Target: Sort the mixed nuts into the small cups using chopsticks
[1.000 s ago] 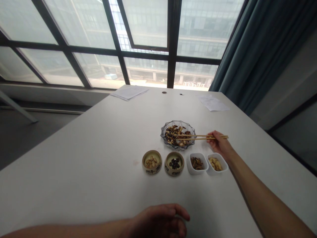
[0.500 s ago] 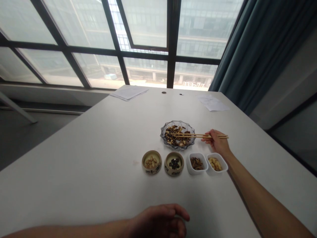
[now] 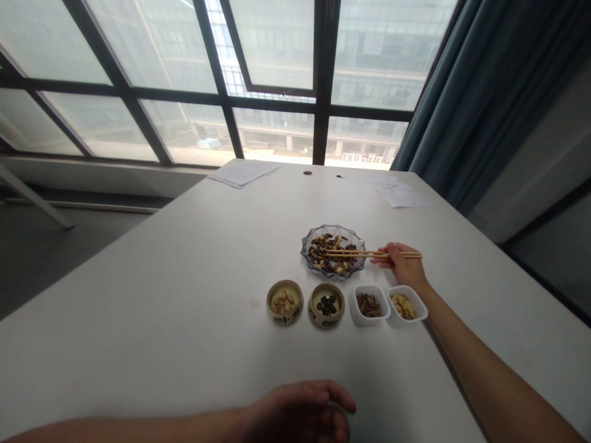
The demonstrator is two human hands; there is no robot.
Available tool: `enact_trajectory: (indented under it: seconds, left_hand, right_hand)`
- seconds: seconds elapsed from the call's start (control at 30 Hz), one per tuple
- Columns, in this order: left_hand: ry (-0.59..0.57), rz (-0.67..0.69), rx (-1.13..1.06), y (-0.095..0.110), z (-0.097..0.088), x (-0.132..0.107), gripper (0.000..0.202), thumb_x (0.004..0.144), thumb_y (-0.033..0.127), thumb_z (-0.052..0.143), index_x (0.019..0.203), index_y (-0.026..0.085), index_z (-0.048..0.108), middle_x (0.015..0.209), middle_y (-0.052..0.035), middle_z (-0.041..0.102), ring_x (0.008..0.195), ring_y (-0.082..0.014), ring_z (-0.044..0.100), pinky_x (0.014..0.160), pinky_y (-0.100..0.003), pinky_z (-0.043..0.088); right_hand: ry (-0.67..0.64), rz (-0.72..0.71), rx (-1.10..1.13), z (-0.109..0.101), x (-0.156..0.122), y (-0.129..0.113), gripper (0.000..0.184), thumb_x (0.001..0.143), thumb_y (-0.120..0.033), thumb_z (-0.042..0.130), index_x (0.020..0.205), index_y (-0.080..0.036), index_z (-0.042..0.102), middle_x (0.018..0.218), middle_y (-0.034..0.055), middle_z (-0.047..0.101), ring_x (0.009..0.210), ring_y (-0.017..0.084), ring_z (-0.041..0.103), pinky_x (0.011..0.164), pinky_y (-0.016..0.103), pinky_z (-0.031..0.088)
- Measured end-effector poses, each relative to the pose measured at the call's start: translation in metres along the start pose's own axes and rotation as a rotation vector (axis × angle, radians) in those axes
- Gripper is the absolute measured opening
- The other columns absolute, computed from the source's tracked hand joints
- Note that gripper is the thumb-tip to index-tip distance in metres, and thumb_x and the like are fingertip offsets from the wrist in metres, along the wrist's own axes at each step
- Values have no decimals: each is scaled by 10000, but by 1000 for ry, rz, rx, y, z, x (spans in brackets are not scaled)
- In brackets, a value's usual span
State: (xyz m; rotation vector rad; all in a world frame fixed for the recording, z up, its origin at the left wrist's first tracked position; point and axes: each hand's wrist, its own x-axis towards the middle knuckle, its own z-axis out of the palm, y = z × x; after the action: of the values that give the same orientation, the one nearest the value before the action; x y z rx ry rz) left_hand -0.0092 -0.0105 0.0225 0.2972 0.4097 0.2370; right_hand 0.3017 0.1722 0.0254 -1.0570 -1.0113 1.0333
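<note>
My right hand (image 3: 401, 264) is closed around a pair of wooden chopsticks (image 3: 360, 253). Their tips reach into a scalloped glass bowl (image 3: 307, 261) of mixed nuts and seeds (image 3: 339, 243). On the near side of that bowl stand two round ceramic bowls, one with pale nuts (image 3: 283, 301) and one with dark seeds (image 3: 326, 304). Beside them are two white plastic cups, one holding brown long seeds (image 3: 368, 304), the other yellowish nuts (image 3: 402, 306). My left hand (image 3: 307, 409) rests at the table's near side, loosely curled with its fingers apart, apparently holding nothing.
The white table (image 3: 184, 277) stretches toward a large window. Stacked papers (image 3: 243, 173) lie at its far left and a loose sheet (image 3: 397, 192) at its far right. Two small dark round spots are near the back edge. A blue curtain (image 3: 452, 104) hangs on the right.
The chopsticks and my right hand have shifted very slightly left relative to the glass bowl. My left hand stays in place; the whole view has moved a little.
</note>
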Motion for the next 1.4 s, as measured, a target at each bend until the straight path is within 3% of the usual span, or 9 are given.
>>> enact_trajectory:
  seconds: [0.37, 0.57, 0.83, 1.3, 1.4]
  left_hand:
    - [22, 1, -7, 1, 2, -2, 337, 830, 319, 690, 1113, 140, 728, 823, -24, 669, 714, -116, 594, 660, -255, 350]
    - [21, -5, 11, 2, 3, -2, 330, 849, 315, 668, 1124, 142, 728, 822, -24, 672, 711, -116, 587, 658, -256, 344]
    - [21, 2, 12, -1, -2, -1, 357, 831, 330, 691, 1131, 141, 733, 841, -32, 682, 742, -124, 610, 686, -261, 361]
    - [13, -15, 11, 1, -3, 1, 363, 803, 342, 729, 1095, 127, 727, 814, -36, 650, 757, -140, 582, 690, -281, 345]
    - [5, -15, 23, 0, -1, 0, 362, 813, 346, 722, 1099, 125, 724, 814, -39, 643, 756, -144, 575, 694, -286, 346]
  right_hand:
    - [36, 21, 40, -2, 3, 6, 588, 582, -696, 925, 738, -153, 765, 694, 114, 791, 584, 254, 789, 430, 207, 605]
    - [43, 18, 102, -2, 3, 4, 594, 573, -691, 932, 722, -141, 765, 633, 97, 768, 552, 215, 777, 423, 158, 578]
    - [-2, -1, 20, 0, 0, 3, 590, 625, -688, 909, 747, -130, 760, 657, 108, 774, 519, 209, 762, 425, 179, 590]
    - [74, 12, 70, 1, 2, 4, 615, 560, -707, 929, 724, -140, 754, 631, 100, 765, 515, 210, 760, 415, 176, 582]
    - [83, 6, 107, -4, 4, 3, 588, 598, -695, 922, 723, -149, 743, 605, 91, 752, 502, 195, 749, 405, 168, 567]
